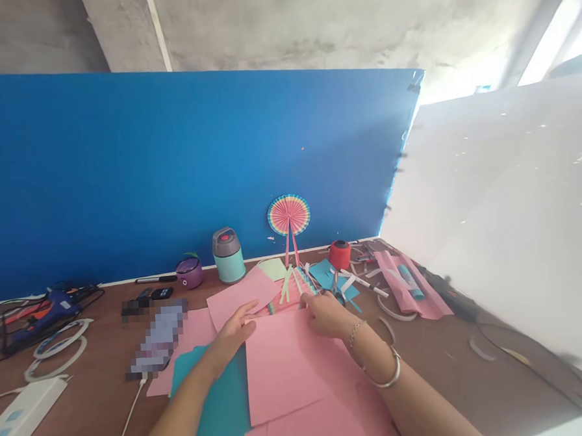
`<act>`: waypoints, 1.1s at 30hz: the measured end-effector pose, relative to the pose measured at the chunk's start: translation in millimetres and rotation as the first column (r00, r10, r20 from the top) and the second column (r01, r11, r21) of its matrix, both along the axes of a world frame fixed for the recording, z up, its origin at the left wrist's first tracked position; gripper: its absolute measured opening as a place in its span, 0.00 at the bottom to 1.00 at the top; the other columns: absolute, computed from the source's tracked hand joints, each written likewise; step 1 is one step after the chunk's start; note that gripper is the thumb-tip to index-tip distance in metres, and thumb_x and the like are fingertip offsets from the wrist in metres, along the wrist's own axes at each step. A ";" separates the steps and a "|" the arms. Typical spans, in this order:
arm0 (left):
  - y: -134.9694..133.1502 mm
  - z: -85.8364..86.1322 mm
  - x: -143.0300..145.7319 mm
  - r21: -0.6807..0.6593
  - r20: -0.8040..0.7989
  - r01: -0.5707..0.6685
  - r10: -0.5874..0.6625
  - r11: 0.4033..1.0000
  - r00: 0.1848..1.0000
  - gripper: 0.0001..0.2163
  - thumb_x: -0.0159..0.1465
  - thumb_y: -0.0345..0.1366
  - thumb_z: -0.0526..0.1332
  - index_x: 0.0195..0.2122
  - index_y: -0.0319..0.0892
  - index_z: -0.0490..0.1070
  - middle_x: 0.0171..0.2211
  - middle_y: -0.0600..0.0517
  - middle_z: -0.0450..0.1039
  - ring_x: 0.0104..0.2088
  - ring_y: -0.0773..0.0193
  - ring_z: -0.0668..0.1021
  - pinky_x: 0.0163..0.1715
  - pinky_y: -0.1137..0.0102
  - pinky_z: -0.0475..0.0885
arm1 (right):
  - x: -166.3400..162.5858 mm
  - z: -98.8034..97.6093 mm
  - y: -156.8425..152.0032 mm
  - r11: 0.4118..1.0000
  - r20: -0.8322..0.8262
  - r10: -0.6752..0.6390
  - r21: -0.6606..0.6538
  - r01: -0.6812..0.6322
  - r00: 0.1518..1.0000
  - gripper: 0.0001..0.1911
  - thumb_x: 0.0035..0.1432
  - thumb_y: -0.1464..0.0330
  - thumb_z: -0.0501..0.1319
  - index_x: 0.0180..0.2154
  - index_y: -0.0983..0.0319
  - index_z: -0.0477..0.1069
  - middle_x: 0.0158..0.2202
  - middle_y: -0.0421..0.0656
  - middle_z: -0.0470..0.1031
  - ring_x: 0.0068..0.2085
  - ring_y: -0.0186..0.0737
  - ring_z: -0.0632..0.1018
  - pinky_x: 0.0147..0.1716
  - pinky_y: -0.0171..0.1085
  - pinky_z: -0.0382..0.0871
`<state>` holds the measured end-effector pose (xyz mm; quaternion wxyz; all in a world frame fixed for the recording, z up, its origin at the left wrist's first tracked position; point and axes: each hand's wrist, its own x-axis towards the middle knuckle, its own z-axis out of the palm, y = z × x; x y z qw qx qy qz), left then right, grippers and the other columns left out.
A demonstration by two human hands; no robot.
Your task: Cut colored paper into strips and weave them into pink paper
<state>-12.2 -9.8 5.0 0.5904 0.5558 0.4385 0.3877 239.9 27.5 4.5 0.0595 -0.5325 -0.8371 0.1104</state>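
Observation:
A sheet of pink paper [283, 361] lies in front of me on top of other pink sheets [325, 418]. At its upper left corner is my left hand [234, 333], fingers stretched and apart, the thumb touching the sheet's edge. My right hand [328, 315] has its fingers curled and pressed together on the top edge of this sheet. Under my left forearm lies teal paper [217, 404]. Just beyond my hands are a pleated, striped paper piece [308, 283], pale green strips [285, 284] and scissors [338, 290], partly covered.
A round pleated fan [289, 215] stands against the blue panel [171, 166]. Behind the papers are a mint jar [229, 263], a purple pot [189, 273] and a red container [340, 255]. Left are a phone [159, 339], a glue gun [56, 308] and a power strip [26, 420].

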 end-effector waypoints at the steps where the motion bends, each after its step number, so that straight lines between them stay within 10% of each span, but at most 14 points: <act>1: 1.8 -2.4 0.4 0.023 -0.047 -0.040 0.041 0.999 0.998 0.30 0.53 0.45 0.64 0.56 0.45 0.61 0.39 0.49 0.73 0.39 0.59 0.74 0.40 0.68 0.65 | 0.6 0.8 0.6 1.000 -0.037 -0.009 -0.021 0.008 0.999 0.21 0.43 0.78 0.54 0.43 0.63 0.67 0.31 0.45 0.74 0.35 0.43 0.73 0.41 0.39 0.55; 11: 13.9 -17.2 1.1 0.255 -0.191 -0.174 0.226 0.951 0.955 0.25 0.50 0.34 0.60 0.51 0.40 0.64 0.28 0.56 0.68 0.26 0.67 0.70 0.26 0.73 0.63 | 28.5 14.4 23.2 0.974 -0.189 -0.098 -0.221 0.054 0.977 0.10 0.37 0.76 0.58 0.26 0.62 0.71 0.29 0.41 0.73 0.29 0.37 0.71 0.25 0.31 0.57; 20: 14.7 -23.5 4.4 0.354 -0.182 -0.264 0.343 0.897 0.922 0.21 0.50 0.33 0.60 0.48 0.42 0.68 0.36 0.52 0.71 0.29 0.66 0.73 0.29 0.72 0.64 | 19.3 -10.1 2.5 0.986 -0.422 -0.151 -0.005 0.164 0.894 0.12 0.53 0.66 0.50 0.22 0.63 0.65 0.21 0.38 0.64 0.27 0.33 0.65 0.27 0.32 0.56; 33: 13.0 -24.0 2.1 0.408 -0.244 -0.251 0.370 0.878 0.896 0.16 0.55 0.34 0.56 0.44 0.40 0.70 0.33 0.50 0.73 0.26 0.65 0.74 0.26 0.72 0.67 | 27.2 -21.2 4.1 0.999 -0.507 -0.025 -0.039 0.005 0.861 0.10 0.43 0.77 0.50 0.23 0.64 0.68 0.23 0.39 0.70 0.26 0.33 0.68 0.27 0.30 0.58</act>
